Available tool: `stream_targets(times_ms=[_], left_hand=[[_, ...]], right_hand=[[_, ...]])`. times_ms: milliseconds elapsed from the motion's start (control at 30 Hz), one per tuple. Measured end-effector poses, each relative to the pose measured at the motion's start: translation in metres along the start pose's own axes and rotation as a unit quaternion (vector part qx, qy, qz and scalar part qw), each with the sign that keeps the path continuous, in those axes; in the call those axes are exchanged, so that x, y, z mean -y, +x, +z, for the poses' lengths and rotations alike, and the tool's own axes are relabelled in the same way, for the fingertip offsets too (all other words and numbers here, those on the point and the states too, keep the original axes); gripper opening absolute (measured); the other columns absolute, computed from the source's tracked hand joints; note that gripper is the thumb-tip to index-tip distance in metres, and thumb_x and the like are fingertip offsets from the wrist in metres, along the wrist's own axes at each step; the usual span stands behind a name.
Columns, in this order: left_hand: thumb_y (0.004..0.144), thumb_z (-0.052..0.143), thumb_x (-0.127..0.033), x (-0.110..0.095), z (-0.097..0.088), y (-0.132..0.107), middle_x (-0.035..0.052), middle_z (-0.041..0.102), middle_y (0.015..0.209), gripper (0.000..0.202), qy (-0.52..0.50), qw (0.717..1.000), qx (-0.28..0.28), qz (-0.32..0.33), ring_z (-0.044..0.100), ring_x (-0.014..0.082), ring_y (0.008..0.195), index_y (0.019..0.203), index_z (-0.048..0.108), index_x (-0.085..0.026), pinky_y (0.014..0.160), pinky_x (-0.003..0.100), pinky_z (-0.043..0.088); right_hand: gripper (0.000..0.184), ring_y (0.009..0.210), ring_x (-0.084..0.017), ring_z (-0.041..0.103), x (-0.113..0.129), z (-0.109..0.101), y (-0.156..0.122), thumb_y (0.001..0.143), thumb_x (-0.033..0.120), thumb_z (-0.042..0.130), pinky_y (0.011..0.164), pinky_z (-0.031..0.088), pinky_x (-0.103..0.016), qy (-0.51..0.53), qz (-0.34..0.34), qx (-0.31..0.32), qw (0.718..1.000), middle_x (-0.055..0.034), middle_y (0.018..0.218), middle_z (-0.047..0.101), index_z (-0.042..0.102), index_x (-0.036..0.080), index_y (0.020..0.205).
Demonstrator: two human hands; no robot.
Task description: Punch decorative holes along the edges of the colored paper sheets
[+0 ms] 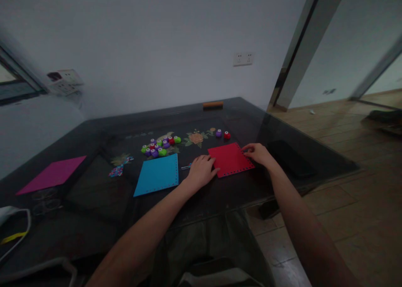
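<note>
A red square sheet [230, 160] with small holes along its right and front edges lies flat on the dark table. My left hand [202, 169] rests at its left edge, fingers stretched out and thumb apart, touching the sheet. At the right edge, my right hand [256, 153] has thumb and fingers closed on the sheet's border. Left of my left hand is a blue sheet [158, 174] with similar edge holes. A thin pointed tool [186, 167], partly hidden by my left hand, lies between the two sheets.
Several small purple, green and red eyeball toys [161, 146] cluster behind the blue sheet. Two more, one purple [218, 133] and one red [227, 135], sit behind the red sheet. A magenta sheet [53, 174] lies far left; a black phone-like slab [290, 158] lies right.
</note>
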State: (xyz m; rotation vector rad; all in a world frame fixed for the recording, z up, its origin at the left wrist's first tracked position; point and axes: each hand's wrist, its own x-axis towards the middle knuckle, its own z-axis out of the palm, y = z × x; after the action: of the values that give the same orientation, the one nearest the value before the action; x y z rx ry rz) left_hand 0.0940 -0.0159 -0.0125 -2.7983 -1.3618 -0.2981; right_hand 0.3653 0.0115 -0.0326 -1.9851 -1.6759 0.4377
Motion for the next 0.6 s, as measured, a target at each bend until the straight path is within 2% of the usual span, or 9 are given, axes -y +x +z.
stream_targets(times_ms=[200, 400, 500, 600], left_hand=[[0.088, 0.045, -0.047, 0.004, -0.007, 0.002, 0.0106, 0.055, 0.129, 0.046, -0.013, 1.0, 0.006, -0.014, 0.048, 0.0265, 0.118, 0.123, 0.054, -0.019, 0.096, 0.04, 0.04], [0.089, 0.043, -0.045, 0.019, -0.028, 0.003, 0.0096, 0.057, 0.126, 0.043, -0.058, 0.998, -0.002, -0.007, 0.05, 0.0243, 0.116, 0.121, 0.055, -0.019, 0.096, 0.037, 0.041], [0.089, 0.043, -0.041, 0.044, -0.037, -0.006, 0.0079, 0.059, 0.125, 0.041, -0.095, 0.995, -0.015, -0.01, 0.052, 0.0229, 0.115, 0.12, 0.056, -0.018, 0.097, 0.035, 0.041], [0.089, 0.042, -0.039, 0.088, -0.043, -0.024, 0.0076, 0.06, 0.122, 0.039, -0.117, 0.991, -0.049, -0.044, 0.054, 0.0219, 0.113, 0.118, 0.057, -0.018, 0.098, 0.035, 0.04]], right_hand=[[0.02, 0.058, -0.011, 0.054, 0.001, 0.0, -0.001, 0.07, 0.018, 0.065, 0.056, 0.039, -0.022, 0.001, -0.005, -0.001, 1.0, -0.0007, 0.067, 0.061, 0.071, 0.017, 0.09], [0.017, 0.057, -0.011, 0.055, 0.005, -0.003, -0.005, 0.07, 0.022, 0.067, 0.055, 0.039, -0.022, 0.003, 0.002, -0.026, 1.0, -0.0022, 0.069, 0.064, 0.071, 0.018, 0.086], [0.014, 0.057, -0.012, 0.055, 0.009, -0.004, -0.007, 0.071, 0.023, 0.065, 0.055, 0.04, -0.023, 0.014, 0.003, -0.038, 0.999, -0.0023, 0.068, 0.065, 0.071, 0.018, 0.083], [0.013, 0.057, -0.013, 0.056, 0.015, -0.007, -0.007, 0.072, 0.023, 0.063, 0.057, 0.041, -0.024, 0.031, -0.004, -0.051, 0.998, -0.0023, 0.066, 0.065, 0.07, 0.018, 0.082]])
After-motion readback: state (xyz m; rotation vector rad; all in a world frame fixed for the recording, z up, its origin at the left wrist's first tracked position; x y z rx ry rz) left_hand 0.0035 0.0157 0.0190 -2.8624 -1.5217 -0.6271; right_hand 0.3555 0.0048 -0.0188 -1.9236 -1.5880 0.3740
